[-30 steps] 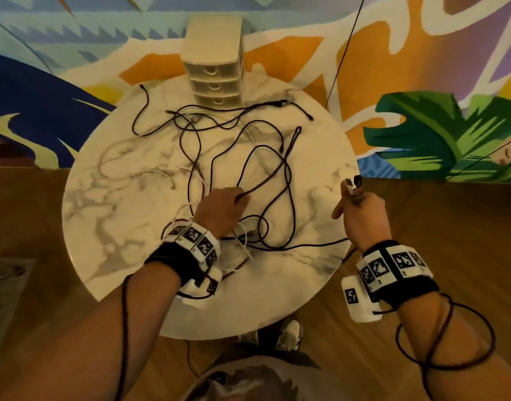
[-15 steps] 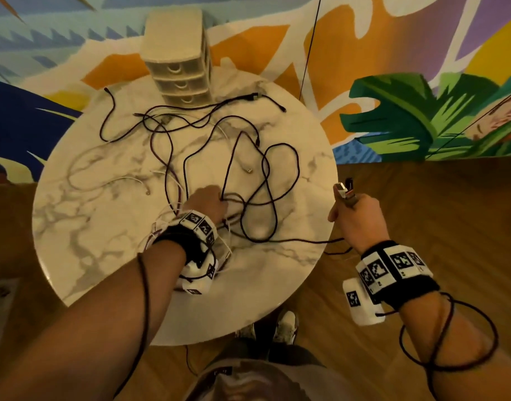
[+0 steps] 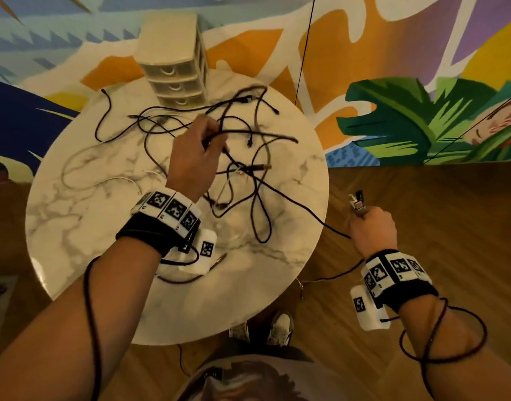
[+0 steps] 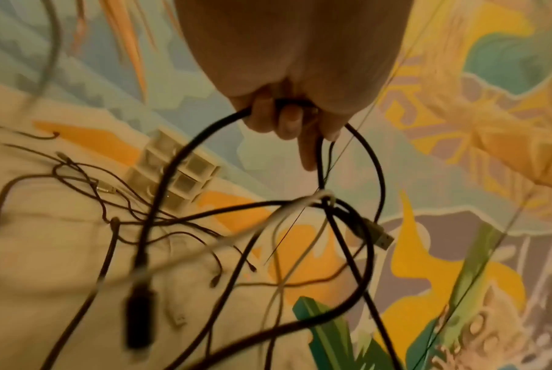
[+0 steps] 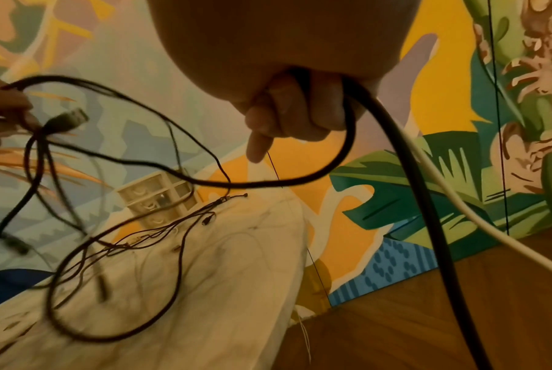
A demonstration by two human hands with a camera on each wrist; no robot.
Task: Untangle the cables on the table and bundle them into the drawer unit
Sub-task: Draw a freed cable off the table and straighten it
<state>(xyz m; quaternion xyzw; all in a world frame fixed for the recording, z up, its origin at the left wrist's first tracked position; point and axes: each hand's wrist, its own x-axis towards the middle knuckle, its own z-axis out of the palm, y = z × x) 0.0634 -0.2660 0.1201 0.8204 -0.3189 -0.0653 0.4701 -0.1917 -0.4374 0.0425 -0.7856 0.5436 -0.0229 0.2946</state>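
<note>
**Marble surface, cables lifted in your left grip**

Marble-patterned and round, the surface (image 3: pixel 75 227) stands against a painted mural wall (image 3: pixel 393 53) over a wooden floor (image 3: pixel 422 212). Across its middle and far half sprawls the tangle of dark cables (image 3: pixel 257 157), with a thin white cable (image 3: pixel 109 180) lying on the left part. Your left hand (image 3: pixel 193 160) is raised over that tangle, fingers curled tight round several dark strands; the left wrist view shows loops hanging from the fist, with a white strand and a USB plug (image 4: pixel 379 235) caught in the knot below it. Your right hand (image 3: pixel 370 230) sits off the surface's right edge, above the floor, its grip closed round a dark cable end, with a plug (image 3: pixel 357 201) sticking up from the fist. From that hand one dark strand runs back across the rim into the tangle. In the right wrist view a white cable also passes by the fist; whether the fingers hold it you cannot tell. At the far edge stands the cream drawer unit (image 3: pixel 173 59), three drawers all closed, with cable ends lying just beside its base.
</note>
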